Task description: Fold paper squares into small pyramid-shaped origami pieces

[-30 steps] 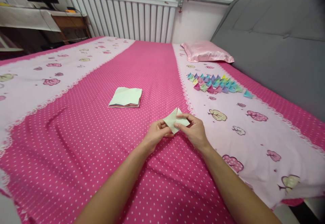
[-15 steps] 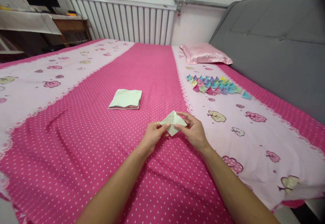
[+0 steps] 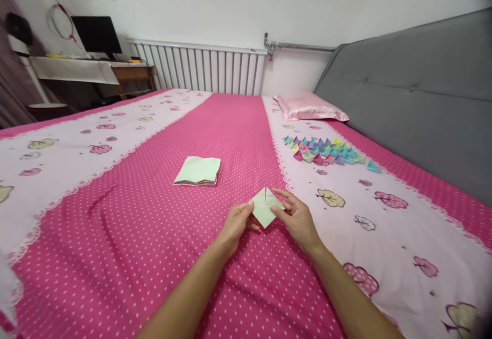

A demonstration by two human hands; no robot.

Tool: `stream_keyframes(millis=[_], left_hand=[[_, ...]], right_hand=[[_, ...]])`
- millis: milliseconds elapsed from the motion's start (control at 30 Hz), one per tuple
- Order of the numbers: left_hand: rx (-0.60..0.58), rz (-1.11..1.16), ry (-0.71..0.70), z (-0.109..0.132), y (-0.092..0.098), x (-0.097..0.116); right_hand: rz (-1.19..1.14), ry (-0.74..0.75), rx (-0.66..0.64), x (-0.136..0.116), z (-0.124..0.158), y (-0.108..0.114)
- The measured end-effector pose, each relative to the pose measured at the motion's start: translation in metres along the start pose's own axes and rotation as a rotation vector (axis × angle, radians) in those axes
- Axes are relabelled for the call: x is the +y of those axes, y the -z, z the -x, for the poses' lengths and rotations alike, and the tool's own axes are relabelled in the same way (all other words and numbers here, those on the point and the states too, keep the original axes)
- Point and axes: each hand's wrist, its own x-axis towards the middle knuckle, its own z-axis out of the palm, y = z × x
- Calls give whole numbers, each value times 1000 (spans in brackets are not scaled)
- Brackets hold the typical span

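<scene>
A pale green folded paper (image 3: 264, 213) is held between my two hands above the pink dotted bedspread (image 3: 154, 246). It has a diamond shape, with a narrow slit running down from its top corner. My left hand (image 3: 237, 222) pinches its left corner between thumb and fingers. On the right side, my right hand (image 3: 295, 218) has its thumb on the front face and fingers behind the paper. Left of and beyond the hands lies a stack of square paper sheets (image 3: 198, 170), pale green on top with other colours showing at the edge.
Several small folded paper pieces (image 3: 326, 152) in many colours stand in rows on the right. Behind them are a pink pillow (image 3: 309, 107) and a grey headboard (image 3: 418, 93). A white radiator (image 3: 200, 67) lines the far wall; a desk with a monitor (image 3: 96, 35) stands at the far left.
The view has tilted up, showing more wall. The folded paper now lies as a flatter diamond with a slit at its top, and my left thumb has shifted outward to its left corner.
</scene>
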Motion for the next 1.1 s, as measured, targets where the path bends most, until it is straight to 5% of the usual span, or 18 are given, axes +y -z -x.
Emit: stream_keyframes(millis=[333,700,1100], left_hand=[[-34,-53,-36,6,-4,3],[27,-74,-93,5,-3,4],[1,-104,-184,7,-5,8]], right_hand=[[-4,13,29,-2,4,-5],[251,341,22,-9,8,-2],[314,356,-17,-5,5,3]])
